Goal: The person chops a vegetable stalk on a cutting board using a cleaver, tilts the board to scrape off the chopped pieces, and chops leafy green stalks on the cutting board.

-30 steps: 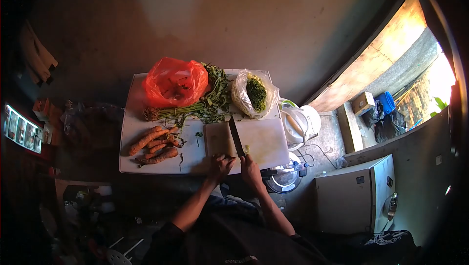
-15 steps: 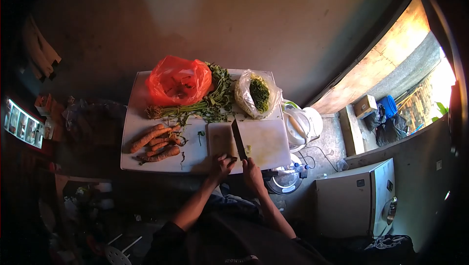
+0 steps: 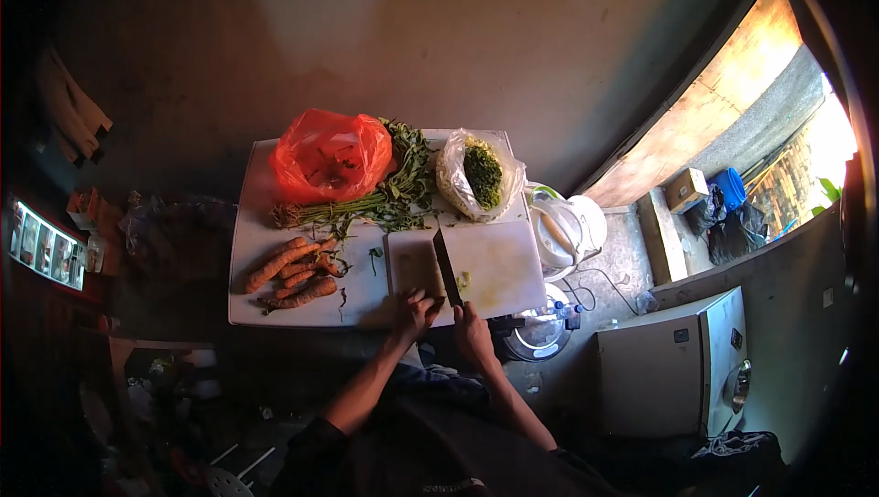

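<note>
My right hand (image 3: 471,332) grips the handle of a large dark knife (image 3: 446,264), whose blade points away from me over the white cutting board (image 3: 502,268). Small pale green cut pieces (image 3: 464,279) lie on the board just right of the blade. My left hand (image 3: 417,310) is at the board's near edge, left of the knife, with its fingers bent together; what they hold is too small to make out. Several carrots (image 3: 276,264) lie left of the board. Behind it are leafy green stems (image 3: 403,188) and a clear bag (image 3: 478,177) of chopped greens.
An open red plastic bag (image 3: 331,156) stands at the back left of the white table (image 3: 366,312). Right of the table are a white appliance (image 3: 566,232) and a round lidded pot (image 3: 542,332) on the floor. A white cabinet (image 3: 652,369) stands farther right.
The camera view has shifted slightly. The cut pieces beside the blade look more spread out than a second ago. Both hands keep nearly the same place, with the knife still in my right hand.
</note>
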Demonstrator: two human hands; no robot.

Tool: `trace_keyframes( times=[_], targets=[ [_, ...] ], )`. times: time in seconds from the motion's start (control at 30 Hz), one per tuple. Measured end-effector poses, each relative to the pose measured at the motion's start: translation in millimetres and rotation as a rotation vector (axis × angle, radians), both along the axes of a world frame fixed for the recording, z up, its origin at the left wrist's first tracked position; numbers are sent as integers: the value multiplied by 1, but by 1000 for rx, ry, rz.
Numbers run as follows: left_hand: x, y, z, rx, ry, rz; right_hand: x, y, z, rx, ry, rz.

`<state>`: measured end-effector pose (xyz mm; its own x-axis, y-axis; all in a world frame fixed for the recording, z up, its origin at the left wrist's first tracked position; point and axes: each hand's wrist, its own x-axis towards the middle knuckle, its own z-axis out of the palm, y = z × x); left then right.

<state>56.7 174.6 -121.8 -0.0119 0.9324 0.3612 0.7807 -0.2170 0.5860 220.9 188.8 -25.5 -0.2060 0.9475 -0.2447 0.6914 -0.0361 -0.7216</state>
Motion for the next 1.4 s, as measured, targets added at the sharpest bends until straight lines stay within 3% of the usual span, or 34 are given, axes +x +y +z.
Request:
trace_keyframes(
  times=[0.17,0.43,0.57,0.67,0.9,1.0,1.1,1.23,1.37,1.4],
  targets=[
    [0,1,10,-4,29,-27,-8,5,-13,63,-11,-8],
    [3,3,4,36,-150,-15,-3,2,-6,35,-36,5],
    [-2,1,5,9,51,-22,-11,-6,-12,-5,-48,-80],
    [2,0,3,127,50,-9,-11,4,-8,18,-17,-36],
    [0,0,-13,-6,-122,-21,-1,-3,-10,-18,-13,-17],
    [2,-1,-8,41,4,36,-7,-5,-20,25,-22,-41],
    [5,0,-5,117,12,48,-9,6,-20,74,16,-33],
    [0,0,-5,32,-64,-9,-4,1,-7,3,6,-30],
    [2,2,12,149,-65,7,-9,-4,-20,24,31,-78],
    [5,0,20,180,43,63,-11,-1,-20,12,24,-75]
  ],
)
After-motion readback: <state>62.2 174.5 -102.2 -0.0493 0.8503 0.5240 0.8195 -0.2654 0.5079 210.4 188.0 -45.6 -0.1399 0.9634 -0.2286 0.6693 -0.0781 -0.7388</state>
